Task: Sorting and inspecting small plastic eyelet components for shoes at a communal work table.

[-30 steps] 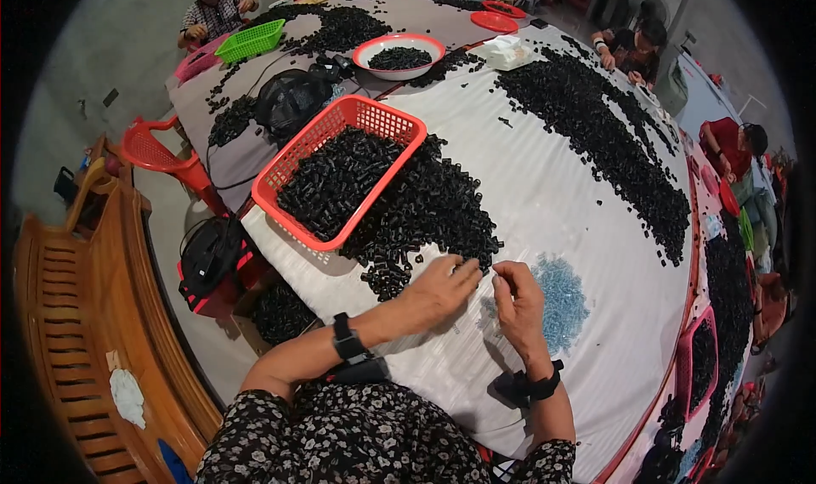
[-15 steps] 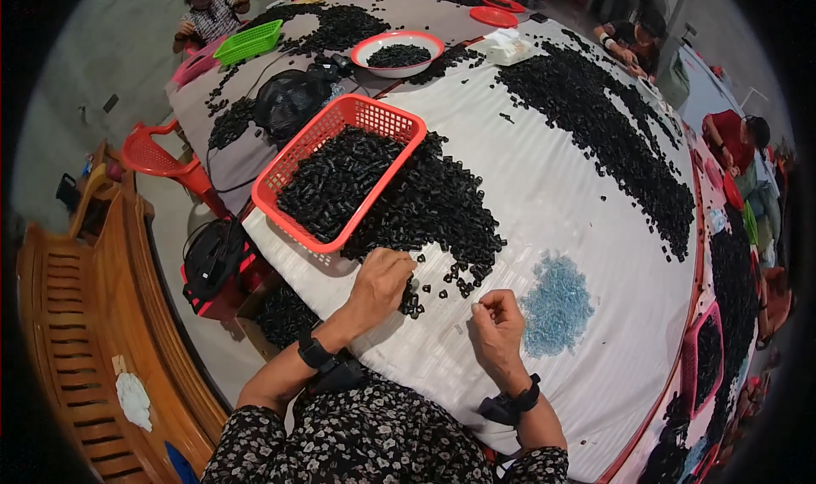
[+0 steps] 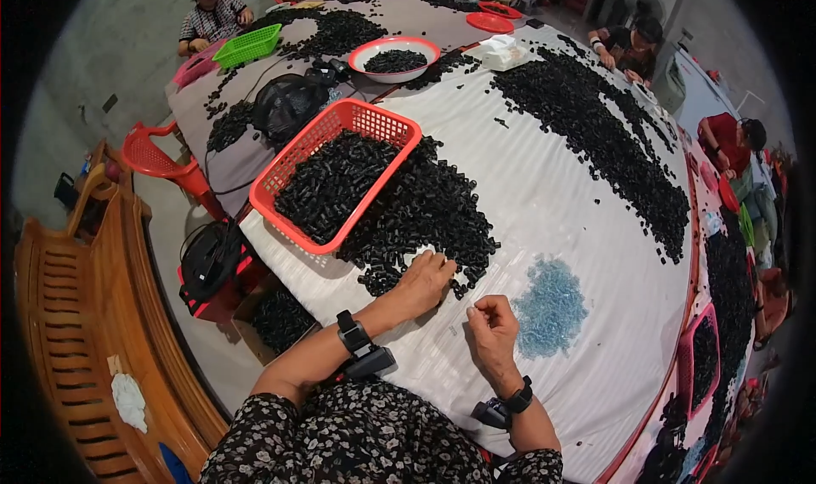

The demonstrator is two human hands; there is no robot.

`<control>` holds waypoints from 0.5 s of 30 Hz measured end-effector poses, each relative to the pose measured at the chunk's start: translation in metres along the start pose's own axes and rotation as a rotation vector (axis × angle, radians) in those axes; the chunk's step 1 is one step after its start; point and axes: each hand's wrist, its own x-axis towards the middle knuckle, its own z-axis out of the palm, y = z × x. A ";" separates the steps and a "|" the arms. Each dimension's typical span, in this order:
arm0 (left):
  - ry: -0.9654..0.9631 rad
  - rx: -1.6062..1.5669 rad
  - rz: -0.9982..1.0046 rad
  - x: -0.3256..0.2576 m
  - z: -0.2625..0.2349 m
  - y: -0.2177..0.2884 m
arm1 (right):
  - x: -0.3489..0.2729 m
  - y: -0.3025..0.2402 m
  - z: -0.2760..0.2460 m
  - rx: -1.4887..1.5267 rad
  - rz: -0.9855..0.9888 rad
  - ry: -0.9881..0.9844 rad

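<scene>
Looking down through the head camera: the left hand (image 3: 422, 282) lies palm-down, fingers spread and loosely flat, on the near edge of a heap of small black plastic parts (image 3: 421, 216) spread on the white cloth-covered table (image 3: 552, 203); fingertips touch the loose pieces, nothing visibly gripped. The right hand (image 3: 491, 327) is raised just off the cloth, near the left, fingers curled in with thumb meeting the fingertips as if pinching; whether a piece sits in the pinch cannot be told, too small. Both wrists carry dark bands, each with a small black device strapped on. Just right of the right hand, a small pile of pale blue translucent parts (image 3: 551, 307) lies on the cloth, apart from the black heap. A red rectangular plastic mesh basket (image 3: 340, 174), filled with more black parts, sits left of the heap, touching it. Farther back: a long band of black parts (image 3: 595, 135) across the table, a red-rimmed white round bowl (image 3: 393, 56) holding black pieces, a green plastic basket (image 3: 247, 45). Left, off the table: a red plastic chair (image 3: 161, 157), a wooden bench (image 3: 76, 314). Other people sit around the far and right edges.
</scene>
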 end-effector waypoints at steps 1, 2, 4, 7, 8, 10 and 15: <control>0.018 -0.014 -0.003 0.000 -0.001 0.000 | 0.002 0.004 -0.001 0.017 0.009 0.017; 0.017 -0.013 -0.002 -0.001 -0.001 -0.001 | 0.003 0.007 -0.003 0.034 0.018 0.033; 0.026 0.070 0.002 -0.004 -0.005 -0.002 | 0.004 0.007 -0.007 0.020 0.018 0.039; 0.060 0.120 -0.023 -0.005 -0.019 0.003 | 0.005 0.005 -0.007 0.037 0.040 0.049; 0.061 0.121 -0.024 -0.004 -0.021 0.006 | 0.005 0.005 -0.006 0.069 0.062 0.053; 0.035 0.057 0.129 -0.002 -0.019 0.013 | 0.006 0.003 -0.005 0.056 0.044 0.047; -0.069 0.053 0.139 -0.006 -0.007 0.025 | 0.005 -0.002 -0.008 0.042 0.028 0.054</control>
